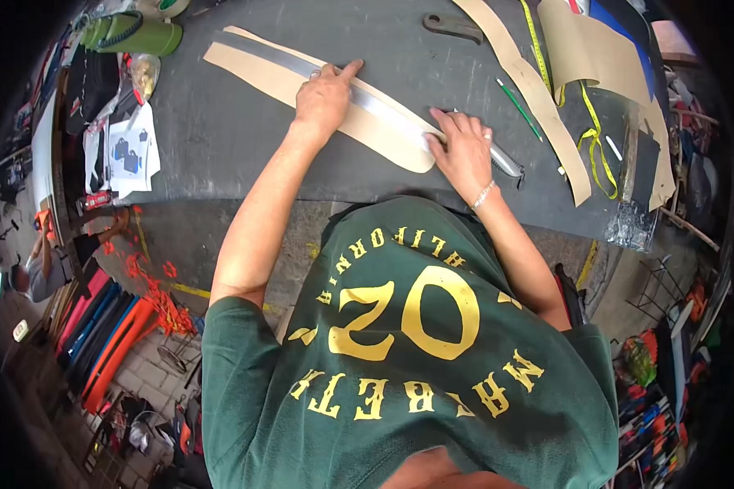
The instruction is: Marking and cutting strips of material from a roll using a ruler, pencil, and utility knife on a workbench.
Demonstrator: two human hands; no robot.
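A long tan card strip (383, 145) with a rounded near end lies slantwise on the dark tabletop, and a metal ruler (377, 107) rests along it. My left hand (324, 102) presses on the ruler around its middle, index finger stretched out. At the strip's right end is my right hand (466, 151), its thumb and fingers apart and touching the edge. A grey utility knife (507, 161) sticks out beyond the right hand's outer side; part of it is hidden behind the hand, which does not appear to grip it.
To the right lie a green pencil (520, 110), a curved card strip (538, 94), a yellow measuring tape (597, 147) and a larger card sheet (587, 49). A dark-handled tool (453, 28) sits at the back. Printed sheets (133, 153) and a green container (134, 34) are left; a person (45, 257) is beyond.
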